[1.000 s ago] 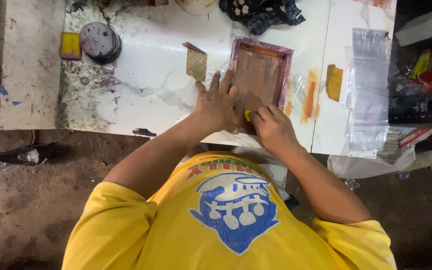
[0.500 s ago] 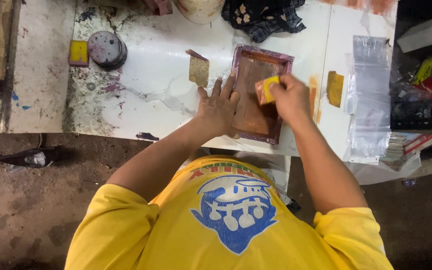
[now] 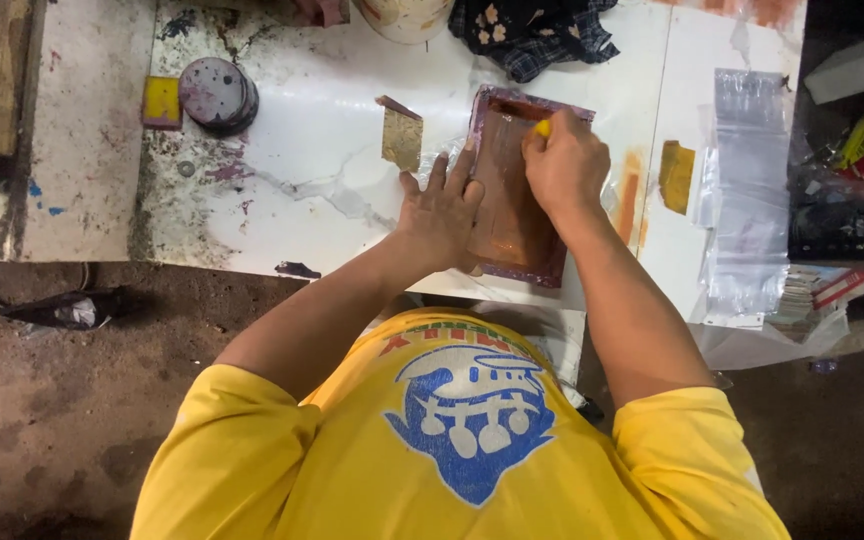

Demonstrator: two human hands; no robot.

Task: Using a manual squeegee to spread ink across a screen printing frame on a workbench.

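Currently: my left hand (image 3: 439, 215) spread flat, steadying the framed screen (image 3: 512, 200). My right hand (image 3: 564, 165) pinches a yellow squeegee (image 3: 543, 128) at its far end; a firm, even pull toward me seems due.

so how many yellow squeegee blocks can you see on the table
2. One yellow block lies at the table's far left beside the round tin; the other is in the right hand on the frame. More may be hidden.

Single head view, looking steeply down, fairly near, over white worktable (image 3: 302, 215)
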